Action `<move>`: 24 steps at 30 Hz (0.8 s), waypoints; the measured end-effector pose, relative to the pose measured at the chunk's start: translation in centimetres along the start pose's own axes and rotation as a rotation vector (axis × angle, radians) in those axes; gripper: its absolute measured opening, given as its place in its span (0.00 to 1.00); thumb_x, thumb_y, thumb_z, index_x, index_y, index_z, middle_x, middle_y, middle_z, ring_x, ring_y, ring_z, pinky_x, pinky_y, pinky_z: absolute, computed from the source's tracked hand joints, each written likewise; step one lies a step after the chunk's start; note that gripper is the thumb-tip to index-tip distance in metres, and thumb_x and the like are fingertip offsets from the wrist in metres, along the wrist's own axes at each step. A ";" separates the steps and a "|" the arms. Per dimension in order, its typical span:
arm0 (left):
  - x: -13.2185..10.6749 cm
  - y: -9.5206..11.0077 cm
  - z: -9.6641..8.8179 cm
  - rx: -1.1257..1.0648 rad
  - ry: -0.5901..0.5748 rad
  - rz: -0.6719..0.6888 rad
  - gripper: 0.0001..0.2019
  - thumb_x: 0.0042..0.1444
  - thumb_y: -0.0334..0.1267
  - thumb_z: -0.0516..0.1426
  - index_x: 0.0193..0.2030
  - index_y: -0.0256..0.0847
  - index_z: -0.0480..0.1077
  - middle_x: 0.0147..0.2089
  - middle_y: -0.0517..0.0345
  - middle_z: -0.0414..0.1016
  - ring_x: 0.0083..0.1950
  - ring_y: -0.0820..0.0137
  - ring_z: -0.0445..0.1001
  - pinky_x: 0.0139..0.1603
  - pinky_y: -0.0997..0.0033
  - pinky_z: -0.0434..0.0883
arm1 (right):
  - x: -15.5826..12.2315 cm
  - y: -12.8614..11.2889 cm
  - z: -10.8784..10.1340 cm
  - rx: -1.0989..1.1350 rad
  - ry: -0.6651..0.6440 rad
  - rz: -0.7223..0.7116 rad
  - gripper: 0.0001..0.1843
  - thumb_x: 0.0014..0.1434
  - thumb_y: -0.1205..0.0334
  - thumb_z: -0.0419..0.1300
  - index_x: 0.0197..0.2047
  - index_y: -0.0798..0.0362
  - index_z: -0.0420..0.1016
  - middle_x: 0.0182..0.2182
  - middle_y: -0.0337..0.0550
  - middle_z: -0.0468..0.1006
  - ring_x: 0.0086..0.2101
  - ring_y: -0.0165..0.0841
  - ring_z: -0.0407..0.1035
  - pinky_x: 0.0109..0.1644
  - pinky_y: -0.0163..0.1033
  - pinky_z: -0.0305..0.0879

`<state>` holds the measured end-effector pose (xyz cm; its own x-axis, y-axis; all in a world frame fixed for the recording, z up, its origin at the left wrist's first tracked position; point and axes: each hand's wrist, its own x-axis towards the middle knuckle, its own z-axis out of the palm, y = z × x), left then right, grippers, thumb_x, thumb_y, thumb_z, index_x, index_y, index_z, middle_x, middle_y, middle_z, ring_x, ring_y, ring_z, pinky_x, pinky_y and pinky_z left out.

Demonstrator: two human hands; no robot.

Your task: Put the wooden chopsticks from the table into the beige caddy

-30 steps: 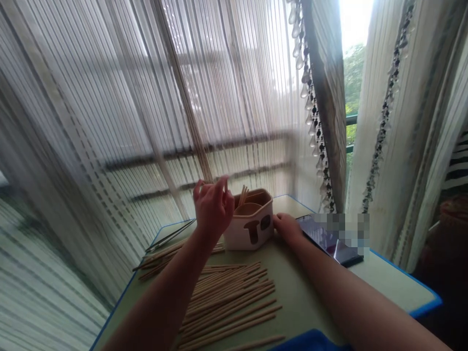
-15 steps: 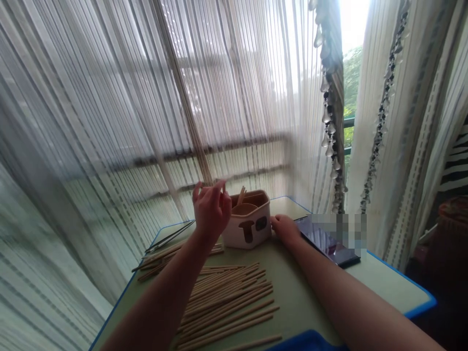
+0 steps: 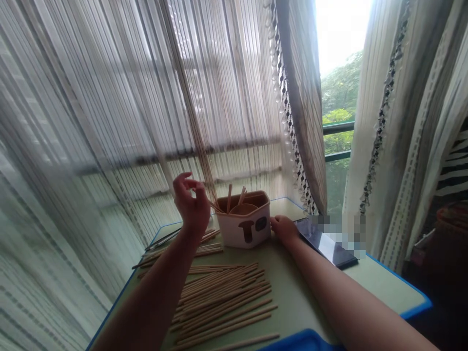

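My left hand (image 3: pixel 192 202) is raised left of a white box (image 3: pixel 234 233) with a brown rim and dark cut-out shapes on its front. Its fingers are bent and apart, with no chopstick clearly gripped. Thin sticks run between this hand and the box's left rim; their far ends are partly hidden behind the hand. Inside the box stand a few wooden chopsticks (image 3: pixel 229 199) and a round tan piece. My right hand (image 3: pixel 285 229) is closed against the box's right side, its fingertips partly hidden. Many loose chopsticks (image 3: pixel 226 297) lie on the table below.
A dark phone or tablet (image 3: pixel 329 246) lies right of my right hand. More sticks (image 3: pixel 157 256) lie at the table's left. The pale green table (image 3: pixel 387 287) has a blue edge, with a blue object (image 3: pixel 307 339) at the front. Striped curtains (image 3: pixel 139 97) hang behind.
My left hand has moved left, away from above the box. An upright chopstick and leaning sticks now show at the box's left side. My right hand stays at the box.
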<state>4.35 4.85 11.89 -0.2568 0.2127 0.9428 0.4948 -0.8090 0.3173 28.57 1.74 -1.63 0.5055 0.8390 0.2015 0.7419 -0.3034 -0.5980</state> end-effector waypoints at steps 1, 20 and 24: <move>0.4 -0.7 0.1 0.006 0.003 -0.046 0.12 0.53 0.35 0.50 0.46 0.40 0.62 0.29 0.61 0.67 0.32 0.71 0.69 0.37 0.68 0.67 | 0.0 0.0 0.0 0.013 0.003 -0.003 0.22 0.59 0.53 0.45 0.31 0.53 0.77 0.31 0.48 0.77 0.32 0.33 0.68 0.30 0.34 0.52; 0.9 -2.9 1.0 -0.089 -0.482 -0.184 0.15 0.57 0.43 0.50 0.48 0.40 0.66 0.35 0.55 0.75 0.36 0.67 0.74 0.38 0.67 0.69 | 0.2 0.2 0.3 0.064 0.007 0.007 0.22 0.58 0.52 0.45 0.31 0.55 0.77 0.30 0.47 0.77 0.31 0.32 0.67 0.31 0.34 0.51; 0.9 -2.8 0.9 -0.074 -0.516 -0.171 0.17 0.57 0.44 0.50 0.50 0.40 0.66 0.35 0.55 0.76 0.36 0.66 0.74 0.39 0.65 0.68 | 0.2 0.2 0.3 0.063 0.007 0.002 0.23 0.58 0.52 0.45 0.31 0.55 0.77 0.30 0.47 0.77 0.31 0.32 0.67 0.30 0.34 0.51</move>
<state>3.45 7.79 11.91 0.1211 0.5704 0.8124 0.4173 -0.7718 0.4797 28.65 1.99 -1.95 0.5105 0.8350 0.2052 0.7114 -0.2761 -0.6463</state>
